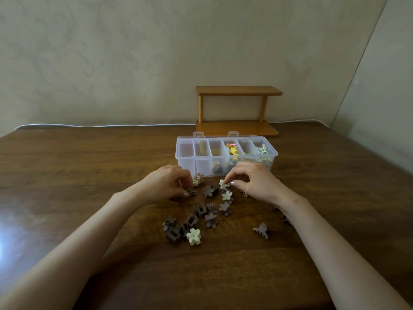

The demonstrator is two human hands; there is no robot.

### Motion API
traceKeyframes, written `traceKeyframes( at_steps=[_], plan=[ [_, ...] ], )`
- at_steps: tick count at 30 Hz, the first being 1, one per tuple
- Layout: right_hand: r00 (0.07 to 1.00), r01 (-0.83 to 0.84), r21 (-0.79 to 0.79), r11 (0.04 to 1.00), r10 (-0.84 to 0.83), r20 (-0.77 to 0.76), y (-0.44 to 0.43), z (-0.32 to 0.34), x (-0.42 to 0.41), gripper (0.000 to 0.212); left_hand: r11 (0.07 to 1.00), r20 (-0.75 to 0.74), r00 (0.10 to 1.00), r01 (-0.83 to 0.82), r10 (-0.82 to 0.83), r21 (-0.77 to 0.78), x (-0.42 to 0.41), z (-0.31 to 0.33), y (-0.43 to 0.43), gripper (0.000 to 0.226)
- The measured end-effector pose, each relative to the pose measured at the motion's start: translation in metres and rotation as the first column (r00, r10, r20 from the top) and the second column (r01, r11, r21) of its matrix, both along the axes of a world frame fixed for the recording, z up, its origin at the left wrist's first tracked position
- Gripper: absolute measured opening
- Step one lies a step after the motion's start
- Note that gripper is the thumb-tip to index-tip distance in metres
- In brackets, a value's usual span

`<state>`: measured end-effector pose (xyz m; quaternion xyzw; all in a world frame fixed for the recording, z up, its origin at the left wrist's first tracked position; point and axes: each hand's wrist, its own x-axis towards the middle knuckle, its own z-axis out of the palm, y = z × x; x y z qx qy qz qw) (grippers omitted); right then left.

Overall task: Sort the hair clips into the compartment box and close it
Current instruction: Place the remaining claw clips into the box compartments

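Note:
A clear plastic compartment box (186, 163) stands open on the brown table, its lid hanging behind. Some compartments hold clips: yellow and pink ones (232, 149) in the middle, pale green ones (262, 151) at the right end. Several small brown and cream flower clips (211, 217) lie scattered in front of the box. My left hand (166, 183) pinches a brown flower clip (191, 192) on the table. My right hand (257, 183) pinches a cream flower clip (223, 184) just in front of the box. A cream flower clip (193, 236) lies nearest me.
A small two-tier wooden shelf (238, 108) stands against the wall behind the box. A lone mauve claw clip (261, 230) lies to the right of the pile. More dark clips (286, 219) are partly hidden under my right forearm.

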<state>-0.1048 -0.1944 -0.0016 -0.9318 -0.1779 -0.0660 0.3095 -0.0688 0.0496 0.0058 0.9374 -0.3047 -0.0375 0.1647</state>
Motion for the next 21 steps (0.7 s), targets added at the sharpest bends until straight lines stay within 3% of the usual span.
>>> traceKeyframes(
  at_steps=[8, 14, 21],
  plan=[
    [1.000, 0.011, -0.011, 1.000, -0.011, -0.009, 0.000, 0.001, -0.002, 0.019, 0.993, -0.040, 0.999, -0.041, 0.036, -0.112, 0.001, 0.017, 0.012, 0.012],
    [1.000, 0.009, -0.032, 0.999, -0.009, -0.016, 0.001, 0.001, -0.001, 0.016, 0.994, -0.291, 0.955, -0.019, 0.050, 0.110, 0.003, 0.019, 0.028, 0.032],
    [1.000, 0.020, -0.002, 1.000, -0.021, -0.017, 0.001, 0.001, -0.002, 0.017, 1.000, -0.211, 0.978, -0.001, -0.003, -0.018, 0.008, 0.015, 0.029, 0.023]
  ],
)
